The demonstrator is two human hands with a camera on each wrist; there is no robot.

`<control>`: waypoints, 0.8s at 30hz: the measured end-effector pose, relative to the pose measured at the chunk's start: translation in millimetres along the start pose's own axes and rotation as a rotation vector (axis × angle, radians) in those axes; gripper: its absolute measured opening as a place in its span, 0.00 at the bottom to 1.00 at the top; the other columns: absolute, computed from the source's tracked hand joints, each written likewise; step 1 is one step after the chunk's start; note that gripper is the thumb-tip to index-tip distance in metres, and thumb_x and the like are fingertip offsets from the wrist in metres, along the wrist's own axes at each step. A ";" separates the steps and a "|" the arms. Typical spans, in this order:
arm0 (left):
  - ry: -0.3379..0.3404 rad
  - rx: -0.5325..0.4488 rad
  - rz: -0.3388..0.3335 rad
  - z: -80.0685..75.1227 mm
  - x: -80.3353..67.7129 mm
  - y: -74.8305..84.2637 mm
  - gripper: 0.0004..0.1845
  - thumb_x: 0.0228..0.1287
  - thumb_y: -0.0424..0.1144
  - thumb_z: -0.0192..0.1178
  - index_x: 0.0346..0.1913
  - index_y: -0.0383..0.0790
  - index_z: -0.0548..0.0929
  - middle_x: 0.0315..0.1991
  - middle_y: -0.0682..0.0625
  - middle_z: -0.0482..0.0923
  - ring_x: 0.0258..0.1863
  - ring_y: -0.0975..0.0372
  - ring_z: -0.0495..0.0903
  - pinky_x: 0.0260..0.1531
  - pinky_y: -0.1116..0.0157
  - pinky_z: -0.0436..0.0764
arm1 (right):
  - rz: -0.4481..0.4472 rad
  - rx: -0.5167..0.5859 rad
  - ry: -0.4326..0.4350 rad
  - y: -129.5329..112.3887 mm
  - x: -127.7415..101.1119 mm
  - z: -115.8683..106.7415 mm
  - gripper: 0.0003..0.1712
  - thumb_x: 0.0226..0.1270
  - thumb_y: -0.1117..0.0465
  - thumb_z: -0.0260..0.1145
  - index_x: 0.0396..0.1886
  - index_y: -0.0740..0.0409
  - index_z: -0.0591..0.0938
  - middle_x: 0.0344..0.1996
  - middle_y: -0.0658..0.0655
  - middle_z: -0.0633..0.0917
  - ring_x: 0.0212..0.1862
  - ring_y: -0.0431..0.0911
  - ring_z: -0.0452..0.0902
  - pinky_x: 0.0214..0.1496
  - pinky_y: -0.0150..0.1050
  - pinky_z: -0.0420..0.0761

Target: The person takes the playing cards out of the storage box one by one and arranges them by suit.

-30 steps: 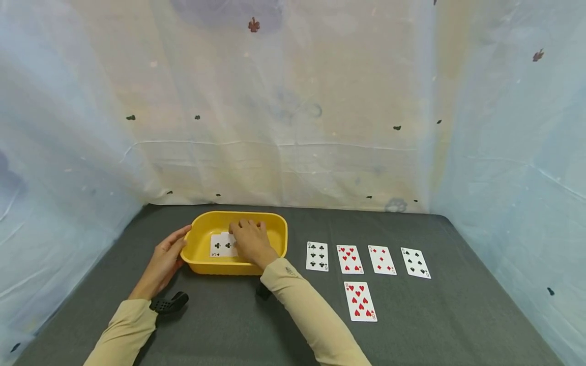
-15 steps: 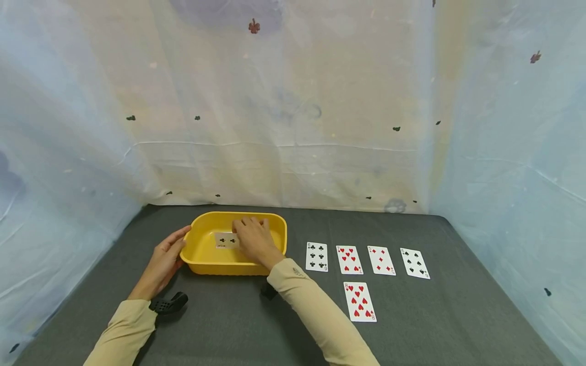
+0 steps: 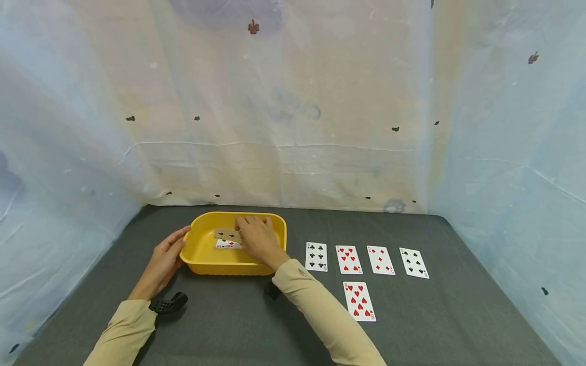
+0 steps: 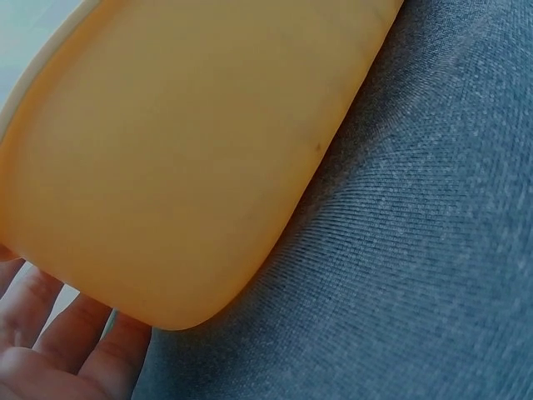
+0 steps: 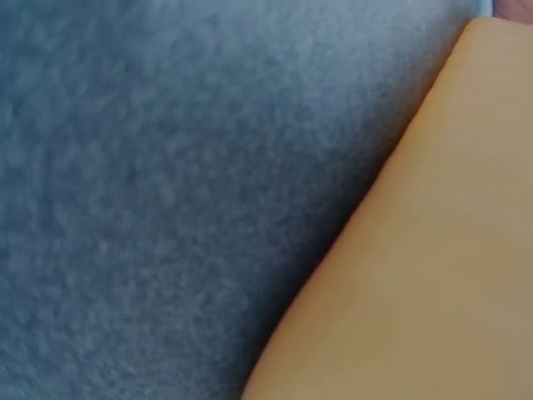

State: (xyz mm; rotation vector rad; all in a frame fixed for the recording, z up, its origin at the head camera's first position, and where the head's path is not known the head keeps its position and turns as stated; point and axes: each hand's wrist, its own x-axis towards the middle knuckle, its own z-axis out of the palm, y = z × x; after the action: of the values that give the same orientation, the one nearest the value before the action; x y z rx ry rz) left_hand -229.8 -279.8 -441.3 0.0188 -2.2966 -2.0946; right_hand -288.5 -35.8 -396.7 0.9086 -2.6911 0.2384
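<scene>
Right hand (image 3: pixel 258 239): pinching right end of shaded clubs card (image 3: pixel 223 233), inside yellow tray (image 3: pixel 210 268); fingertips hidden. Second card (image 3: pixel 228 245) partly beneath it, left of right hand. Left hand (image 3: pixel 166 256): grasping tray's left end. Clubs card presumably light, springy, slippery against neighbour; best taken by edge or corner. Tray probably stiff, light; rim gives hold. Walls surround right fingers; tray floor shows between hands, likeliest clearance upward. Six of clubs (image 3: pixel 316 256) right of right hand.
</scene>
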 end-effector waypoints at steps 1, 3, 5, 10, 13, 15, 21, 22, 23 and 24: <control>0.000 0.000 -0.001 0.2 0.1 -0.1 0.31 0.79 0.48 0.41 0.77 0.41 0.51 0.75 0.38 0.46 0.67 0.51 0.59 0.46 0.71 0.77 | 0.000 0.021 0.013 0.5 -1.1 -0.7 0.06 0.71 0.58 0.61 0.45 0.43 0.76 0.41 0.43 0.79 0.44 0.40 0.72 0.46 0.42 0.64; -0.001 -0.001 0.001 -0.1 0.2 -0.6 0.31 0.79 0.48 0.41 0.77 0.41 0.51 0.75 0.38 0.46 0.67 0.52 0.59 0.46 0.71 0.77 | 0.000 0.061 0.035 1.3 -3.3 -1.9 0.05 0.72 0.59 0.60 0.44 0.44 0.76 0.39 0.43 0.79 0.42 0.39 0.73 0.45 0.41 0.64; -0.006 -0.004 0.006 -0.3 -0.2 -0.7 0.31 0.79 0.48 0.42 0.77 0.41 0.51 0.75 0.37 0.46 0.66 0.54 0.61 0.46 0.71 0.77 | -0.002 0.099 0.054 2.1 -5.1 -2.2 0.05 0.72 0.59 0.59 0.44 0.44 0.76 0.38 0.43 0.79 0.40 0.38 0.73 0.45 0.41 0.63; -0.014 -0.009 0.015 -0.4 -0.6 -1.5 0.31 0.78 0.48 0.42 0.77 0.41 0.52 0.75 0.36 0.46 0.62 0.60 0.64 0.46 0.71 0.77 | 0.001 0.140 0.078 3.5 -7.8 -3.3 0.04 0.73 0.60 0.59 0.43 0.46 0.76 0.36 0.43 0.79 0.35 0.38 0.73 0.44 0.42 0.63; -0.007 -0.011 0.013 0.2 -0.3 -1.3 0.31 0.79 0.48 0.42 0.77 0.40 0.52 0.75 0.36 0.46 0.62 0.61 0.64 0.46 0.72 0.77 | 0.005 0.175 0.093 4.5 -9.4 -6.2 0.03 0.73 0.60 0.58 0.43 0.47 0.77 0.35 0.43 0.80 0.34 0.37 0.73 0.44 0.43 0.63; -0.004 -0.013 0.015 0.4 -0.2 -0.5 0.31 0.78 0.48 0.43 0.77 0.40 0.52 0.75 0.36 0.46 0.60 0.63 0.66 0.45 0.72 0.77 | 0.005 0.215 0.114 5.8 -10.6 -8.3 0.03 0.73 0.61 0.58 0.43 0.49 0.77 0.35 0.44 0.81 0.35 0.37 0.74 0.43 0.43 0.63; -0.014 -0.037 0.011 1.2 -0.5 2.0 0.32 0.78 0.48 0.44 0.77 0.40 0.52 0.75 0.36 0.46 0.58 0.66 0.67 0.44 0.72 0.78 | 0.005 0.419 0.188 13.6 -15.9 -13.9 0.03 0.70 0.64 0.62 0.41 0.55 0.77 0.33 0.48 0.82 0.34 0.38 0.75 0.42 0.35 0.70; -0.015 -0.039 0.010 1.4 -0.7 2.4 0.31 0.78 0.48 0.44 0.77 0.40 0.52 0.75 0.36 0.46 0.58 0.65 0.67 0.45 0.72 0.78 | 0.007 0.471 0.193 15.0 -17.0 -15.3 0.03 0.70 0.65 0.62 0.41 0.56 0.77 0.33 0.49 0.82 0.34 0.38 0.75 0.41 0.33 0.72; -0.018 -0.035 0.008 1.5 -0.7 2.5 0.31 0.78 0.48 0.44 0.77 0.40 0.52 0.75 0.36 0.45 0.59 0.65 0.66 0.45 0.72 0.78 | 0.012 0.525 0.198 16.3 -18.2 -16.9 0.04 0.69 0.66 0.62 0.41 0.57 0.77 0.32 0.50 0.82 0.33 0.38 0.75 0.39 0.31 0.74; -0.018 -0.035 0.008 1.7 -0.9 2.8 0.31 0.78 0.48 0.44 0.77 0.40 0.52 0.75 0.36 0.45 0.59 0.64 0.66 0.45 0.72 0.78 | 0.018 0.577 0.200 17.6 -19.3 -18.4 0.04 0.69 0.67 0.62 0.41 0.58 0.76 0.32 0.50 0.81 0.32 0.39 0.75 0.38 0.30 0.75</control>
State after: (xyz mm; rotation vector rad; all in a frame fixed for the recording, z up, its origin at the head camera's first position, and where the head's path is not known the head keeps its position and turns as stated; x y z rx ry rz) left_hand -228.9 -277.9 -438.6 -0.0111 -2.2660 -2.1390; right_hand -280.6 -6.5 -386.7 0.9398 -2.4727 1.0875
